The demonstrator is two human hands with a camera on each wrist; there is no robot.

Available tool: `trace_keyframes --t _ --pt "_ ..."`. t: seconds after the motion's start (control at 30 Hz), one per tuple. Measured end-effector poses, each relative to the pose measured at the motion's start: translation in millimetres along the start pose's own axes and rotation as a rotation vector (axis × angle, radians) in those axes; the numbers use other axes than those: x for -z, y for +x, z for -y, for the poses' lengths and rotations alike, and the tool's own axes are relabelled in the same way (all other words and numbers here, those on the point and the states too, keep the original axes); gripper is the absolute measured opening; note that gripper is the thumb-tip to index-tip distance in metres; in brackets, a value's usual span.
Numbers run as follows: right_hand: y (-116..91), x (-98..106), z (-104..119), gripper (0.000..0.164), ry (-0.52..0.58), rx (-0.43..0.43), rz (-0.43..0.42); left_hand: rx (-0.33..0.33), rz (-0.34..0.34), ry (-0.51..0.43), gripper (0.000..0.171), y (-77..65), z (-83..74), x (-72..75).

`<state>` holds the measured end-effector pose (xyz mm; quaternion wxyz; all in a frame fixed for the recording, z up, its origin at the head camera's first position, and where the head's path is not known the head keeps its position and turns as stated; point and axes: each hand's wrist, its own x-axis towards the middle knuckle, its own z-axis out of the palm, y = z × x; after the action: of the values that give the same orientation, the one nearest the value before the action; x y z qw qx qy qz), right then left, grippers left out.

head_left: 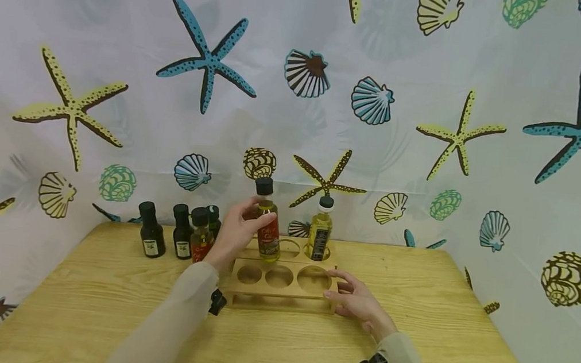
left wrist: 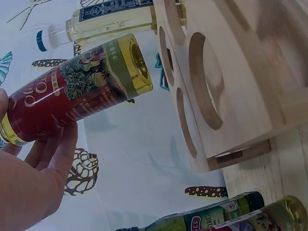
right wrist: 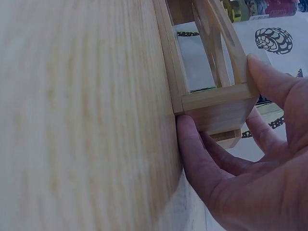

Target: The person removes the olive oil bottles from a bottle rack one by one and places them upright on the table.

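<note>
My left hand (head_left: 238,228) grips a bottle of olive oil (head_left: 268,234) with a red label and black cap, held over the back row of a two-tier wooden bottle rack (head_left: 281,291). In the left wrist view the olive oil bottle (left wrist: 72,91) tilts, its base pointing toward the rack (left wrist: 250,77) and apart from it. My right hand (head_left: 358,300) holds the rack's right end. The right wrist view shows thumb and fingers around that end piece (right wrist: 216,115). A yellow oil bottle (head_left: 320,236) with a dark label stands in the back row's right hole.
Left of the rack stand several bottles: two dark ones (head_left: 152,235) (head_left: 182,235), a red-labelled one (head_left: 201,237) and another partly hidden behind it. Round holes show in the rack's front row. A curtain printed with shells and starfish (head_left: 315,132) hangs behind the wooden table (head_left: 103,303).
</note>
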<state>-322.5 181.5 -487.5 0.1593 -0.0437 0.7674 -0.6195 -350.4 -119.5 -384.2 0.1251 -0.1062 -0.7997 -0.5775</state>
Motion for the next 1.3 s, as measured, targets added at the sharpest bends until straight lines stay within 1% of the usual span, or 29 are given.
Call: trace_keyframes --t 0.1,0.2,0.4,0.53,0.63,0.8,0.9,1.03,1.17,1.3 --pt "0 0 1 0.058 0.002 -0.001 0.001 0.004 -0.024 -0.005 0.055 -3.3 -2.1 5.1" --pt "0 0 1 0.059 -0.003 0.001 0.005 0.000 -0.028 -0.011 0.053 -6.4 -3.4 10.0" --pt "-1 -1 1 0.060 -0.003 0.000 0.004 -0.027 -0.026 0.047 0.053 -13.5 -4.2 22.9" --pt "-1 -1 2 0.058 0.001 -0.004 0.000 -0.026 -0.009 0.087 0.051 -17.7 -3.8 33.0" --pt "-2 -1 3 0.058 0.001 -0.006 -0.003 0.000 0.004 0.099 0.052 -20.8 -4.9 39.8" --pt "-1 -1 3 0.059 -0.005 -0.008 -0.005 0.044 0.034 0.135 0.060 -25.0 -7.7 49.8" --pt "-1 -2 2 0.059 -0.009 -0.006 0.000 0.051 0.064 0.173 0.064 -26.2 -7.4 55.0" --pt "-2 -1 1 0.059 -0.007 -0.001 0.002 0.053 0.097 0.202 0.069 -27.1 -5.4 59.1" --pt "-2 -2 0 0.060 -0.003 0.000 -0.001 0.062 0.107 0.201 0.075 -29.1 -2.7 61.3" --pt "-1 -1 0 0.060 -0.003 0.003 0.000 0.065 0.115 0.190 0.076 -30.0 0.0 62.7"
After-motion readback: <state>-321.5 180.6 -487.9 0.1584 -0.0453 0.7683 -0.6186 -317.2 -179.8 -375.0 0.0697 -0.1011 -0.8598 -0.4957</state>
